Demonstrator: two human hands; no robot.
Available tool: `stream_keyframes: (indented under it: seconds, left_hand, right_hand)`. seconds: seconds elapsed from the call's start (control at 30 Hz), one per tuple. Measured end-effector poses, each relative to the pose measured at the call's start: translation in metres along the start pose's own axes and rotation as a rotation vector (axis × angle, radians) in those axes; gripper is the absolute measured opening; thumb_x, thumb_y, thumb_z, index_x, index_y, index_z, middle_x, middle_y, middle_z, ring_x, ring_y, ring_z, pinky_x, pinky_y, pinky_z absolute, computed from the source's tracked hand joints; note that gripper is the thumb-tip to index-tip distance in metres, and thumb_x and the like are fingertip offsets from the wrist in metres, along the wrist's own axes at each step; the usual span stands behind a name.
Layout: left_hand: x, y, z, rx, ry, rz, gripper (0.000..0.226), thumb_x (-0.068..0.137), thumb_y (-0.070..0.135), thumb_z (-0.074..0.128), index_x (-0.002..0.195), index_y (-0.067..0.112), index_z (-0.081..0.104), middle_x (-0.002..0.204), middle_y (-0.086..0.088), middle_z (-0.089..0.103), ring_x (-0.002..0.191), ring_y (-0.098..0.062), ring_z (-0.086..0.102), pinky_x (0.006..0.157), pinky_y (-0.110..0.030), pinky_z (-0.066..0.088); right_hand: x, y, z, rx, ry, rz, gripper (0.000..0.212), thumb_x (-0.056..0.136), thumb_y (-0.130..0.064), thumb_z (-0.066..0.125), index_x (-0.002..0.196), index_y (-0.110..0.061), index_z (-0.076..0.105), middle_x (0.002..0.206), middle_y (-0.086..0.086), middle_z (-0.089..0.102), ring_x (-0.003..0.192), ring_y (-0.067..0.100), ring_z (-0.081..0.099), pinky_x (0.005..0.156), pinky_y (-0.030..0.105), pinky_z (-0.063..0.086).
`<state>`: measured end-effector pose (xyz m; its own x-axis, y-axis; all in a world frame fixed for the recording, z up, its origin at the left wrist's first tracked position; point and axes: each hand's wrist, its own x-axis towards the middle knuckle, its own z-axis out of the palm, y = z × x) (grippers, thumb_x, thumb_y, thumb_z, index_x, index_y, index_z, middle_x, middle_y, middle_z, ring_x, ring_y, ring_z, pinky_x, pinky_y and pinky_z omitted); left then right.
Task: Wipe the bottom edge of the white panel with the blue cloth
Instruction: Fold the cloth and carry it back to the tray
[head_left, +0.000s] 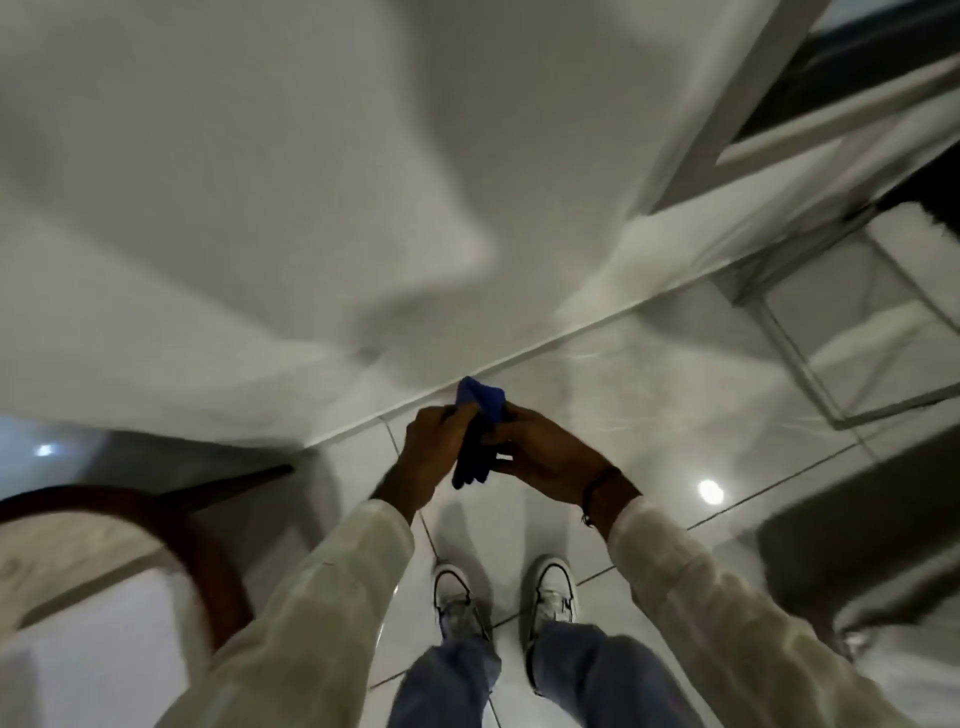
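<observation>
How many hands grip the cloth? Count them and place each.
2. The left hand grips the cloth's left side; the right hand grips its right side, both above the shoes.

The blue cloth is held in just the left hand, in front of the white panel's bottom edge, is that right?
Not quite. The head view shows the blue cloth held between both hands, left hand and right hand, in front of the white panel's bottom edge.

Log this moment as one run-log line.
stage: pre-wipe | left hand + right hand: both gripping blue cloth, bunched | white panel bottom edge: apparently untouched | person standing
</observation>
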<state>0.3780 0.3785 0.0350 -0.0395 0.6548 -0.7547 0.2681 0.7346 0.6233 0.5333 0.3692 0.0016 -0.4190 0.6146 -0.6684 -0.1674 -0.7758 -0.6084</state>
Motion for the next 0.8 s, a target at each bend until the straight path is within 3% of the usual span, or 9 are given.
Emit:
stream_keyframes:
  seconds: [0.1, 0.2, 0.3, 0.37, 0.5, 0.53, 0.6, 0.67, 0.8]
  left_hand:
    - [-0.07, 0.018, -0.035, -0.199, 0.076, -0.079, 0.03, 0.101, 0.036, 0.059, 0.088, 0.013, 0.074, 0.104, -0.017, 0.077, 0.102, -0.035, 0.075, 0.098, -0.05, 0.062]
    - [-0.123, 0.008, -0.083, -0.436, 0.188, -0.083, 0.024, 0.103, 0.026, 0.051, 0.092, 0.016, 0.07, 0.102, -0.016, 0.073, 0.093, -0.032, 0.07, 0.074, -0.038, 0.059]
    - [-0.162, -0.028, -0.133, -0.697, 0.339, -0.086, 0.028, 0.105, 0.027, 0.044, 0.105, 0.015, 0.07, 0.107, -0.01, 0.073, 0.101, -0.03, 0.068, 0.071, -0.036, 0.057]
    - [-0.18, -0.067, -0.165, -0.922, 0.46, -0.094, 0.035, 0.105, 0.035, 0.042, 0.111, 0.021, 0.074, 0.109, -0.005, 0.08, 0.103, -0.027, 0.071, 0.076, -0.035, 0.058]
    - [-0.205, -0.15, -0.215, -1.272, 0.456, -0.14, 0.058, 0.104, 0.047, 0.041, 0.143, 0.011, 0.065, 0.14, -0.016, 0.071, 0.13, -0.036, 0.063, 0.116, -0.049, 0.045]
    - [-0.209, -0.171, -0.224, -1.293, 0.485, -0.141, 0.051, 0.105, 0.043, 0.045, 0.138, 0.011, 0.067, 0.135, -0.017, 0.072, 0.126, -0.037, 0.065, 0.115, -0.051, 0.046]
    - [-0.217, -0.207, -0.238, -1.251, 0.595, -0.16, 0.027, 0.107, 0.024, 0.05, 0.118, 0.008, 0.07, 0.113, -0.019, 0.072, 0.101, -0.036, 0.07, 0.093, -0.049, 0.054]
    - [-0.22, -0.248, -0.251, -1.2, 0.699, -0.199, 0.021, 0.106, 0.006, 0.049, 0.116, 0.004, 0.067, 0.11, -0.02, 0.07, 0.095, -0.036, 0.069, 0.081, -0.044, 0.056]
    - [-0.212, -0.315, -0.266, -1.223, 0.782, -0.305, 0.036, 0.102, -0.006, 0.049, 0.135, -0.012, 0.062, 0.135, -0.036, 0.066, 0.127, -0.051, 0.064, 0.106, -0.059, 0.052]
  right_hand:
    - [-0.046, -0.029, 0.046, -0.053, -0.014, 0.064, 0.037, 0.091, -0.025, 0.062, 0.128, -0.028, 0.067, 0.12, 0.003, 0.076, 0.106, 0.021, 0.073, 0.094, 0.038, 0.058]
    - [-0.068, -0.05, 0.1, -0.192, -0.001, 0.081, 0.024, 0.097, -0.026, 0.057, 0.117, -0.029, 0.069, 0.119, 0.008, 0.073, 0.1, 0.025, 0.072, 0.082, 0.038, 0.062]
    - [-0.065, -0.059, 0.155, -0.31, 0.033, 0.078, 0.019, 0.097, -0.023, 0.053, 0.111, -0.024, 0.067, 0.113, 0.008, 0.068, 0.091, 0.024, 0.069, 0.071, 0.036, 0.06]
    - [-0.05, -0.058, 0.197, -0.431, 0.022, 0.08, 0.026, 0.097, -0.022, 0.052, 0.119, -0.018, 0.065, 0.115, 0.007, 0.067, 0.095, 0.024, 0.066, 0.07, 0.036, 0.058]
    - [-0.013, -0.032, 0.289, -0.725, -0.148, 0.076, 0.019, 0.097, -0.016, 0.056, 0.11, -0.023, 0.068, 0.108, -0.001, 0.072, 0.099, 0.02, 0.067, 0.074, 0.034, 0.058]
    - [0.0, -0.017, 0.312, -0.805, -0.183, 0.072, 0.02, 0.098, -0.013, 0.056, 0.113, -0.018, 0.067, 0.112, 0.005, 0.072, 0.101, 0.023, 0.066, 0.079, 0.037, 0.057]
    - [0.024, 0.012, 0.351, -1.001, -0.22, 0.036, 0.027, 0.096, -0.008, 0.056, 0.122, -0.004, 0.064, 0.122, 0.018, 0.069, 0.109, 0.031, 0.065, 0.094, 0.043, 0.055]
    - [0.05, 0.049, 0.387, -1.21, -0.243, -0.04, 0.029, 0.093, -0.005, 0.058, 0.12, 0.001, 0.066, 0.124, 0.022, 0.069, 0.117, 0.036, 0.065, 0.104, 0.046, 0.053]
    - [0.095, 0.115, 0.439, -1.453, -0.345, -0.211, 0.032, 0.087, -0.001, 0.064, 0.118, 0.005, 0.069, 0.119, 0.022, 0.072, 0.116, 0.035, 0.066, 0.099, 0.029, 0.049]
